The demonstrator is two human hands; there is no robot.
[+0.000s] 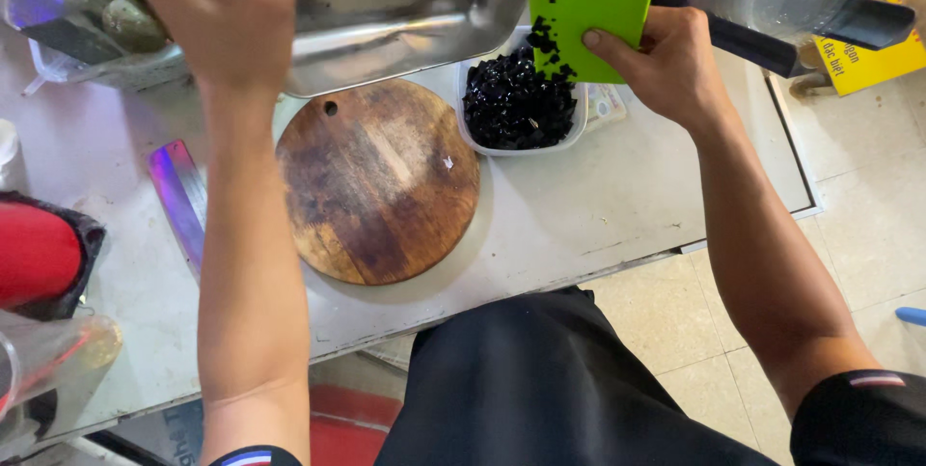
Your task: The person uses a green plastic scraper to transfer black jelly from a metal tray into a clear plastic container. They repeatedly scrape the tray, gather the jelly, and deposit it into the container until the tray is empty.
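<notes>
Scraper: flat green plastic card, smeared with black bits along its left edge, pinched between thumb and fingers of the right hand and held just above the white tub.
Tub: small white rectangular container, filled with chopped glossy black pieces, standing on the pale worktop just right of the board.
Tray: steel, deep-sided, tilted over the back of the board and tub, its near rim gripped from above by the left hand, fingers closed over the edge.
Board: round wooden chopping board, stained dark, with a hanging hole near its far edge, lying flat between the two forearms.
Cleaver blade: flat on the worktop, just left of the left forearm.
</notes>
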